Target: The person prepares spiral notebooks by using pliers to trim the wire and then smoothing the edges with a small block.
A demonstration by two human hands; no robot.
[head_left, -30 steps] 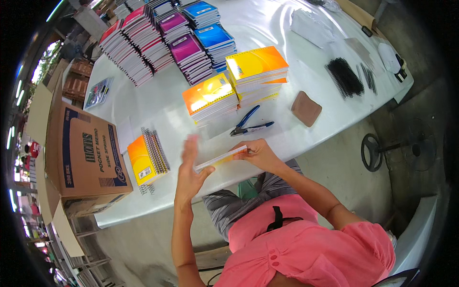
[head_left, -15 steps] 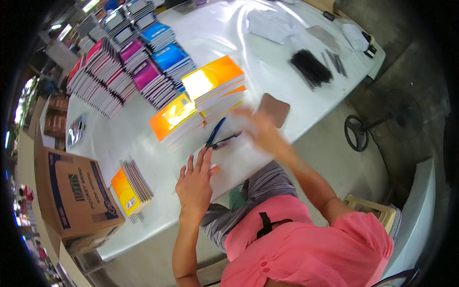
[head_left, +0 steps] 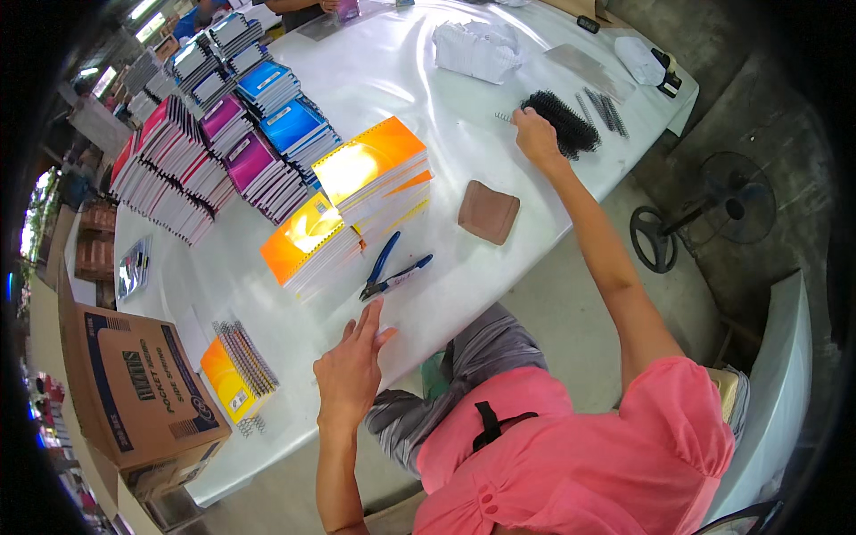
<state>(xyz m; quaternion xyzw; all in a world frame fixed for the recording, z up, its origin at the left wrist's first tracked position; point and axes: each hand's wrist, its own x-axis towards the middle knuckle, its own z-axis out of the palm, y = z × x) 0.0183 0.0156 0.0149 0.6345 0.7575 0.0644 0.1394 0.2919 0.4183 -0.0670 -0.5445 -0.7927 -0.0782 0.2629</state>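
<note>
The right hand [head_left: 535, 135] stretches far out on a straight arm to the pile of black spiral coils [head_left: 563, 120] near the table's [head_left: 410, 80] far edge, fingers seemingly curled onto them. The left hand [head_left: 350, 372] rests flat, fingers spread, empty, on the near edge just below the blue-handled pliers [head_left: 390, 268].

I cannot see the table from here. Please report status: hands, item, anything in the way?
Right hand on pile of black binding coils, grip unclear. Left hand flat, open, on white table edge. Blue pliers beside it. Nothing between.
</note>
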